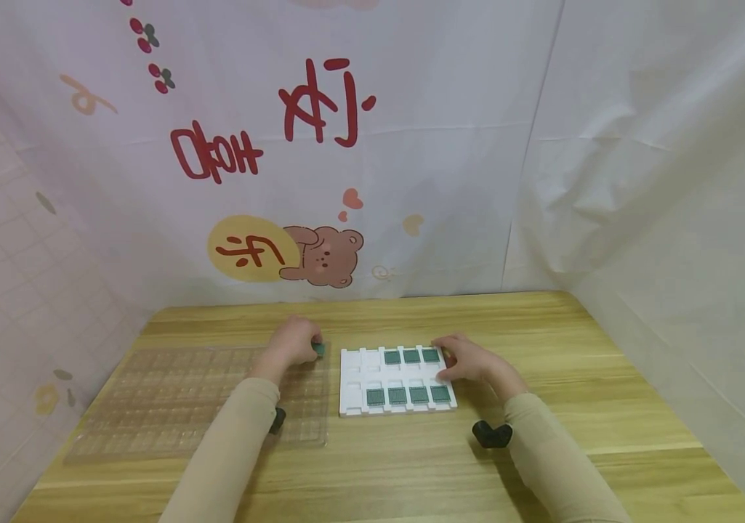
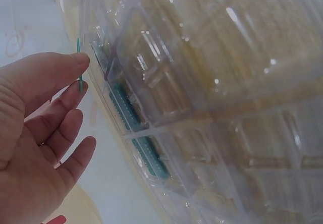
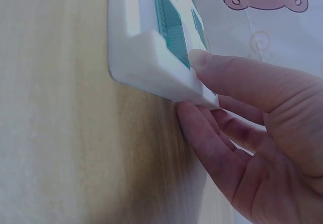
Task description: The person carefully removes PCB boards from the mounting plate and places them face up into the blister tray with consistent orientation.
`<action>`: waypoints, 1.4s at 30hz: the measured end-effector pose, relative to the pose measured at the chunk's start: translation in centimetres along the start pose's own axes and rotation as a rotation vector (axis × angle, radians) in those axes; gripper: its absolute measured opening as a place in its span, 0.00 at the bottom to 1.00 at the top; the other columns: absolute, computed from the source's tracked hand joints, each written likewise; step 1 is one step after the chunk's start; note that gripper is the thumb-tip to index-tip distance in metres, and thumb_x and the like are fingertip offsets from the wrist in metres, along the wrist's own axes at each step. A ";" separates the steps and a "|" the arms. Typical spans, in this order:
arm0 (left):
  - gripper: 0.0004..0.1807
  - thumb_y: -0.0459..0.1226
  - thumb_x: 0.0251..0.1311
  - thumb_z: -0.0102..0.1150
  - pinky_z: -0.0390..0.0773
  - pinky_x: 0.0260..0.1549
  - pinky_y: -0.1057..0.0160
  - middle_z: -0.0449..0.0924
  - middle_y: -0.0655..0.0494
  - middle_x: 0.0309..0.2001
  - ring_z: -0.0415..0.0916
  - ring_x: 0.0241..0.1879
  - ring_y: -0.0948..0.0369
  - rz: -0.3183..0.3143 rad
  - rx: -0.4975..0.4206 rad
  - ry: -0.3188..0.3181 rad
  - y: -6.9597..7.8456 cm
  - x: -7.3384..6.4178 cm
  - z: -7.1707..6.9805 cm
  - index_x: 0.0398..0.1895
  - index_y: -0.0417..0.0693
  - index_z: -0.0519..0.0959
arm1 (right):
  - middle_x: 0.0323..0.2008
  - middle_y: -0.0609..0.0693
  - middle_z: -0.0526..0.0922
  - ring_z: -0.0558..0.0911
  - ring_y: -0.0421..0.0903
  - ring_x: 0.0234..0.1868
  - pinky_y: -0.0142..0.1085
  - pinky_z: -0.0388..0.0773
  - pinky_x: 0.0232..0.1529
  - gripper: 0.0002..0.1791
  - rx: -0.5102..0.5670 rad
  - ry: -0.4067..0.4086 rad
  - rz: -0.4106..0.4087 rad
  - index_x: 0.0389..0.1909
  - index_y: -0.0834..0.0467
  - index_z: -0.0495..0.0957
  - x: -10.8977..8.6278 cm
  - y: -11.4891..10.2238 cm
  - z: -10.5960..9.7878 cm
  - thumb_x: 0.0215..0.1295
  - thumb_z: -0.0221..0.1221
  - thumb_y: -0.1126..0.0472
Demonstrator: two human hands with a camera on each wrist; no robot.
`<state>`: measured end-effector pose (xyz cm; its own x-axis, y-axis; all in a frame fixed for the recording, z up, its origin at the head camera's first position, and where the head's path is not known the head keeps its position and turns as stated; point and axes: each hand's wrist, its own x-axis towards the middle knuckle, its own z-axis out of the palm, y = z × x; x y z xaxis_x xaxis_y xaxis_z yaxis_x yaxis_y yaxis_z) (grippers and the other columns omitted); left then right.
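At the far right corner of the clear plastic tray (image 1: 327, 425), my left hand (image 1: 295, 341) pinches a small green circuit board (image 1: 318, 349) between thumb and fingertips. The left wrist view shows that board (image 2: 81, 84) edge-on, apart from the tray's pockets. Two more green boards (image 2: 125, 107) sit in pockets beside it. My right hand (image 1: 473, 361) grips the right end of the white tray (image 1: 372, 374). In the right wrist view its thumb (image 3: 227, 72) lies on the tray's top edge, and its fingers touch the side. Green boards (image 1: 397, 395) fill several slots in two rows.
Both trays lie on a wood-grain table (image 1: 405, 472), the clear one left of the white one. A printed white curtain (image 1: 444, 181) hangs behind the table and along its sides. Black wrist pieces (image 1: 493, 434) hang beneath the forearms.
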<state>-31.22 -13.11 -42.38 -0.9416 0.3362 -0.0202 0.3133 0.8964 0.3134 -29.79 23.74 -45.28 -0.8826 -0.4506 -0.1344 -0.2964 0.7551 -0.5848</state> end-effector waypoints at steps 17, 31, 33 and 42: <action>0.06 0.27 0.49 0.70 0.75 0.41 0.54 0.80 0.53 0.31 0.70 0.34 0.56 -0.008 -0.017 -0.013 -0.3 0.2 0.6 0.30 0.43 0.84 | 0.55 0.59 0.70 0.73 0.51 0.46 0.47 0.73 0.52 0.38 0.019 0.002 0.011 0.67 0.64 0.68 0.0 0.1 0.1 0.56 0.72 0.61; 0.06 0.27 0.49 0.71 0.76 0.37 0.56 0.80 0.55 0.30 0.70 0.32 0.57 0.009 -0.025 -0.002 -0.7 0.4 0.9 0.30 0.44 0.84 | 0.56 0.60 0.70 0.73 0.51 0.48 0.48 0.72 0.53 0.39 0.014 0.006 0.005 0.67 0.64 0.68 0.0 0.1 0.1 0.55 0.72 0.60; 0.06 0.28 0.49 0.71 0.77 0.37 0.55 0.80 0.55 0.30 0.71 0.32 0.57 0.009 -0.023 -0.003 -0.7 0.4 0.9 0.30 0.44 0.84 | 0.57 0.60 0.70 0.73 0.51 0.48 0.48 0.73 0.53 0.39 0.013 0.006 0.007 0.67 0.64 0.68 0.0 0.1 0.1 0.55 0.72 0.60; 0.07 0.29 0.50 0.71 0.77 0.41 0.54 0.82 0.53 0.33 0.73 0.35 0.57 0.006 -0.034 -0.005 -0.7 0.3 0.8 0.33 0.44 0.84 | 0.57 0.60 0.70 0.73 0.51 0.47 0.48 0.73 0.53 0.39 0.012 0.004 0.005 0.67 0.65 0.67 0.0 0.1 0.1 0.56 0.72 0.61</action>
<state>-31.61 -13.38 -43.36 -0.9390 0.3433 -0.0227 0.3149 0.8841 0.3453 -29.74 23.76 -45.39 -0.8855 -0.4447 -0.1345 -0.2875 0.7518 -0.5934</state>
